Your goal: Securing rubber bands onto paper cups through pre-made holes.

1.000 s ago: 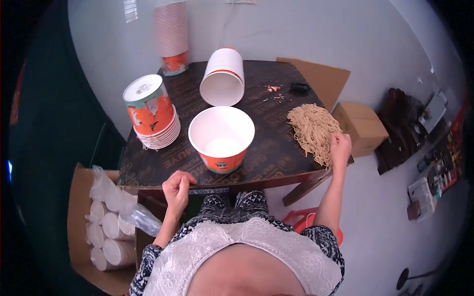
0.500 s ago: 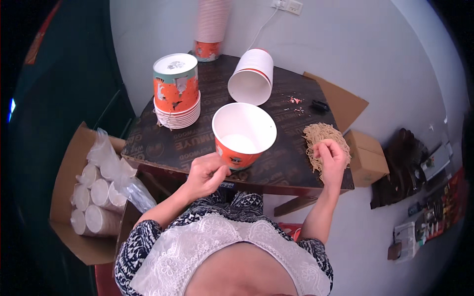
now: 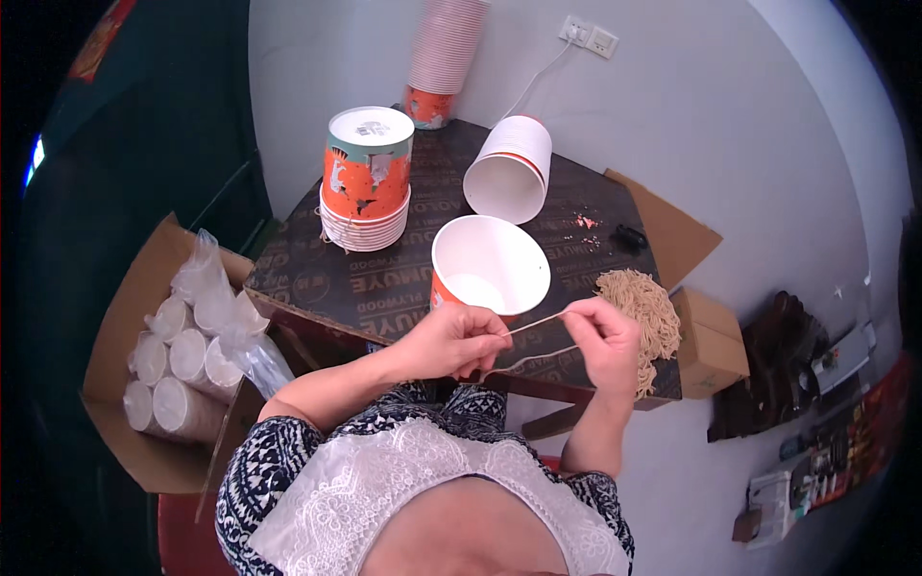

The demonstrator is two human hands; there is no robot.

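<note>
A beige string [image 3: 540, 323] runs between my hands in front of the table edge, with a second length hanging in a slack curve below it. My left hand [image 3: 456, 341] is closed, thumb and forefinger pinching one part of the string. My right hand [image 3: 607, 338] pinches the string farther right. Just behind my left hand stands an upright paper bucket [image 3: 514, 257], white inside and orange outside, its lower front partly hidden by that hand. Beside my right hand lies a tangled pile of beige strings [image 3: 645, 312] at the table's right edge.
An upside-down stack of orange buckets [image 3: 370, 182] stands at left, another tall stack [image 3: 444, 58] at the wall. White buckets [image 3: 514, 163] lie on their side behind. A small black object [image 3: 630, 236] sits near pink crumbs. An open carton [image 3: 115, 384] holds bagged white tubs; another carton [image 3: 713, 346] is right.
My right hand has come left from the string pile with a string. My left hand has left the bucket's lower side, moved right and pinched the string. The view has shifted slightly.
</note>
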